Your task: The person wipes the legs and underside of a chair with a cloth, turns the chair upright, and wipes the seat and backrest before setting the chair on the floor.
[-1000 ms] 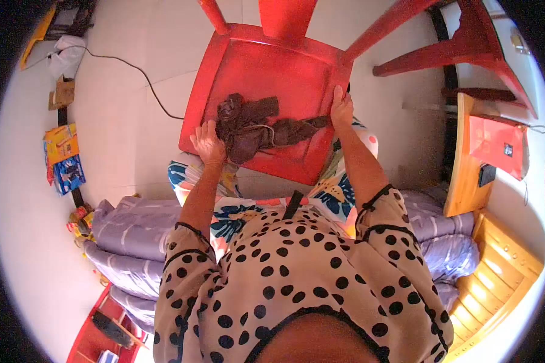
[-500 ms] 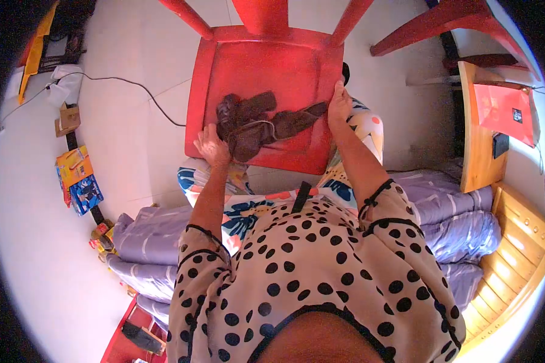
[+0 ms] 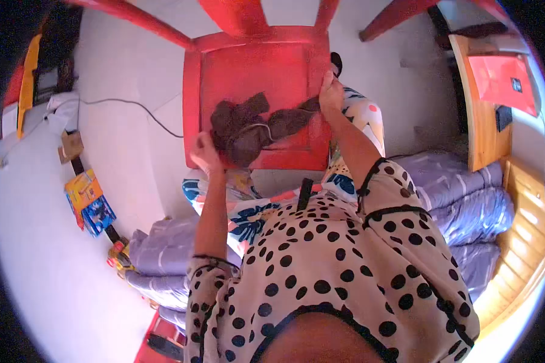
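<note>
A red chair (image 3: 194, 91) stands in front of me, its seat between my knees. On the seat lies a bunched dark cloth item (image 3: 245, 136) with a thin light cord across it. My left hand (image 3: 206, 153) is at the seat's front left corner, fingers curled beside the cloth; what they grip, if anything, is too blurred to tell. At the right edge of the seat, my right hand (image 3: 331, 94) is closed on the chair's rim, close to the cloth's narrow right end.
Purple bedding (image 3: 163, 248) lies behind me on both sides. A wooden board (image 3: 481, 115) with a red bag (image 3: 499, 78) stands at the right. A black cable (image 3: 136, 103) crosses the floor at the left, near boxes (image 3: 85, 190).
The view has turned, and the chair now sits straighter and a little further left in it. Both hands remain at the seat's sides, and my left hand's fingers are more curled.
</note>
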`<action>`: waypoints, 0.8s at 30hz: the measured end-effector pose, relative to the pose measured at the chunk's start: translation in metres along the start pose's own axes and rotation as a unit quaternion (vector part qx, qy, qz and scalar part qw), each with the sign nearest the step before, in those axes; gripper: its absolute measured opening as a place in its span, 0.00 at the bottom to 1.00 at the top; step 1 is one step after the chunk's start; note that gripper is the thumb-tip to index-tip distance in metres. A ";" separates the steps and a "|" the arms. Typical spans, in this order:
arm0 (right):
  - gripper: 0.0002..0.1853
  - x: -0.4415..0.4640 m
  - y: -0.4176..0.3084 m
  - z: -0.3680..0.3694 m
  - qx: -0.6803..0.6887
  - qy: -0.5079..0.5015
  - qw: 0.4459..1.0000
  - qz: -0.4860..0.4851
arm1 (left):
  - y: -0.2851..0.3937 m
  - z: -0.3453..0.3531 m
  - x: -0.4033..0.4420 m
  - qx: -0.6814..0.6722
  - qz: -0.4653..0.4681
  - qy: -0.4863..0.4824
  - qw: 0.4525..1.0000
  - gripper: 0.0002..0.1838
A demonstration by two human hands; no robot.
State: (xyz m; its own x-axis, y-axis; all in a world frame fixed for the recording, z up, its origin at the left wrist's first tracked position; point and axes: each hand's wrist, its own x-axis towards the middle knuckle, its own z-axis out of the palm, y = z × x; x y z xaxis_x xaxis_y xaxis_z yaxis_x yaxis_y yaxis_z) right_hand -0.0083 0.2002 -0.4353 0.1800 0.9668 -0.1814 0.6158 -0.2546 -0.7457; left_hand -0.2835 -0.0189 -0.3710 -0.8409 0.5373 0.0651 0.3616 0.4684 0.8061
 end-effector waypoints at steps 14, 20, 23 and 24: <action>0.34 -0.012 -0.028 -0.017 0.003 -0.022 0.999 0.044 | 0.107 0.096 -0.057 0.043 0.153 -0.365 0.917 0.11; 0.34 -0.009 -0.019 -0.008 -0.002 -0.016 0.998 0.052 | 0.141 0.118 -0.008 -0.253 0.027 -0.305 0.918 0.05; 0.34 -0.007 -0.017 -0.002 -0.007 -0.016 0.996 0.090 | 0.158 0.130 0.012 -0.372 -0.181 -0.294 0.862 0.04; 0.35 -0.006 -0.018 -0.005 0.007 -0.030 0.994 0.102 | 0.145 0.141 0.021 -0.445 -0.197 -0.280 0.827 0.05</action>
State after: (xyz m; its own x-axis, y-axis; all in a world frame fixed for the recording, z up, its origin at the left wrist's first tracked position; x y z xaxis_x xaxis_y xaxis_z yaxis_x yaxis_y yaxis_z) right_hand -0.0169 0.1986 -0.4181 0.2535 0.8946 -0.3680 0.5603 -0.4459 -0.6980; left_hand -0.1923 0.1593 -0.3354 -0.4136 0.8237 -0.3878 -0.5457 0.1167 0.8298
